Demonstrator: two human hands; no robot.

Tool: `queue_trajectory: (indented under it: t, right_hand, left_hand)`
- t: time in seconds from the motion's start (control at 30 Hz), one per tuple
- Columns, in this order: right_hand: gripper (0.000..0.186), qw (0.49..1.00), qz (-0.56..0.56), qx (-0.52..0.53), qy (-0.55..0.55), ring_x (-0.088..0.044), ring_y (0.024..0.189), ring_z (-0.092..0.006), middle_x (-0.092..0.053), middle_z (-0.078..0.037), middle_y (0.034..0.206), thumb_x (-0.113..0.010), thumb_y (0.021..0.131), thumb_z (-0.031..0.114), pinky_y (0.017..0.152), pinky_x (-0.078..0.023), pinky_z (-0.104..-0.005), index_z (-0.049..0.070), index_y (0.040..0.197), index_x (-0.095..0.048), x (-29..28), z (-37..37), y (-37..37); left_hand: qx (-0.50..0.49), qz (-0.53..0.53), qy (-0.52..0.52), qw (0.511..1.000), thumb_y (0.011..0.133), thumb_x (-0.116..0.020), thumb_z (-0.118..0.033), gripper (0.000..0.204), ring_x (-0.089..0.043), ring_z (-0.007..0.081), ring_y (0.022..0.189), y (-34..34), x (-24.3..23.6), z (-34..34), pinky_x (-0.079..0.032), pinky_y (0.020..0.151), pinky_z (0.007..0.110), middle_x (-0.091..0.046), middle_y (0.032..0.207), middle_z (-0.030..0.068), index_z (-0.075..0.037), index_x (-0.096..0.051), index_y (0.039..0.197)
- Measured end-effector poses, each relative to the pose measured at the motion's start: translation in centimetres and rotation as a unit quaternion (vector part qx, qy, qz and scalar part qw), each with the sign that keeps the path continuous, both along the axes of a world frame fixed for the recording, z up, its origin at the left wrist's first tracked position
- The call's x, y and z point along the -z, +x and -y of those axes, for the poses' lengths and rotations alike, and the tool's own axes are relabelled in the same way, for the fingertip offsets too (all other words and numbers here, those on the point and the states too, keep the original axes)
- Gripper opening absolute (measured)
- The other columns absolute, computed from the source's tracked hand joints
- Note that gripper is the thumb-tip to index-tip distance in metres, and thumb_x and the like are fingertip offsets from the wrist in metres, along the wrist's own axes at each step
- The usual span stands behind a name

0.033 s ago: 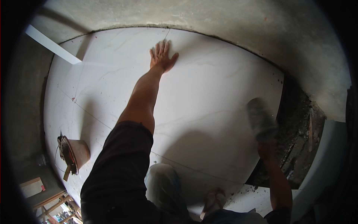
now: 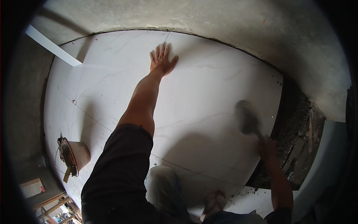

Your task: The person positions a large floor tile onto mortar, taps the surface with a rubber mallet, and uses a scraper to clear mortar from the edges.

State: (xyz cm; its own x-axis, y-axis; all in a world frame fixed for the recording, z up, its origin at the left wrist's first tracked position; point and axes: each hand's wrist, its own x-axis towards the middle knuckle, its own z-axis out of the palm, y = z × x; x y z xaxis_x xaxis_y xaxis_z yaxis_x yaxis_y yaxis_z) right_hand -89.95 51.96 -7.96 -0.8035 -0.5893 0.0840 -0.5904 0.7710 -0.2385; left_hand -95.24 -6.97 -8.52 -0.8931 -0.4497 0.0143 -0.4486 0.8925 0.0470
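My left hand [image 2: 162, 61] lies flat on a large white tile [image 2: 201, 86] with faint grey veins, fingers spread, close to the seam at the far wall. Out to the right, my right hand [image 2: 267, 148] is wrapped round the handle of a mallet [image 2: 247, 116]. Its dark grey head is smeared by motion over the tile's right part; whether it touches the surface I cannot tell.
Right of the tile lies a strip of rough dark mortar [image 2: 294, 138]. A bucket [image 2: 78, 155] with a tool in it stands at the left. A white straight bar [image 2: 54, 46] slants in at the far left. Bare concrete wall [image 2: 209, 16] curves behind. My knee [image 2: 162, 183] is near the tile's front seam.
The mallet head has swung to the left, and its handle now shows. My left hand stays flat on the tile.
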Motion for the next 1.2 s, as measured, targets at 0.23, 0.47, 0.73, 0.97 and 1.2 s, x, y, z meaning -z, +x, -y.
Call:
queue_trajectory:
  t: [0.23, 0.47, 0.73, 0.97, 1.2]
  right_hand:
    - [0.024, 0.983, 0.114, 0.12, 0.077, -0.061, 0.075, -0.045, -0.062, -0.023, 0.073, -0.062, 0.081, 0.025, 0.066, -0.05, -0.0527, 0.002, 0.088, -0.057, -4.5, 2.7, -0.8]
    - [0.019, 0.972, 0.158, 0.125, 0.123, -0.061, 0.072, -0.0445, -0.06, -0.023, 0.07, -0.061, 0.081, 0.019, 0.059, -0.049, -0.0486, 0.002, 0.08, -0.053, -5.3, 2.1, -0.5]
    - [0.015, 0.987, 0.14, 0.082, -0.013, -0.062, 0.073, -0.0438, -0.06, -0.023, 0.07, -0.06, 0.079, 0.015, 0.061, -0.049, -0.0499, 0.002, 0.075, -0.054, -4.9, 1.7, -0.1]
    - [0.015, 0.961, 0.177, 0.154, 0.145, -0.061, 0.073, -0.0451, -0.061, -0.024, 0.073, -0.059, 0.08, 0.014, 0.063, -0.048, -0.049, -0.001, 0.082, -0.059, -5.6, 1.4, -1.2]
    - [0.015, 0.983, 0.153, 0.077, 0.065, -0.06, 0.07, -0.0448, -0.059, -0.023, 0.071, -0.058, 0.081, 0.014, 0.059, -0.046, -0.0494, -0.001, 0.082, -0.058, -4.0, 2.5, -1.9]
  left_hand:
    - [-0.011, 0.005, 0.017, 1.0, 0.093, -0.034, -0.058, 0.075, -0.001, 0.026, 0.147, 0.8, 0.3, -0.5, 0.0, 0.118, 0.047, -0.006, 0.16, 0.0049, -0.02, -0.01, 0.153]
    - [0.002, 0.009, 0.002, 1.0, 0.092, -0.036, -0.057, 0.076, 0.0, 0.0258, 0.147, 0.1, -0.2, -0.5, 0.0, 0.118, 0.049, -0.006, 0.16, 0.0054, -0.019, -0.01, 0.153]
    - [-0.028, 0.033, 0.009, 0.999, 0.092, -0.035, -0.052, 0.074, 0.001, 0.0248, 0.147, -1.9, 1.0, 0.0, 0.0, 0.117, 0.052, -0.007, 0.16, 0.0056, -0.015, -0.013, 0.152]
    - [0.002, 0.037, 0.004, 0.999, 0.093, -0.033, -0.056, 0.077, 0.002, 0.025, 0.147, -3.2, 0.8, 0.5, 0.001, 0.117, 0.052, -0.005, 0.16, 0.0061, -0.013, -0.01, 0.152]
    - [0.001, 0.03, 0.013, 0.999, 0.093, -0.031, -0.059, 0.079, 0.003, 0.0252, 0.147, -2.9, 0.7, 0.2, 0.003, 0.117, 0.051, -0.002, 0.16, 0.0055, -0.013, -0.006, 0.153]
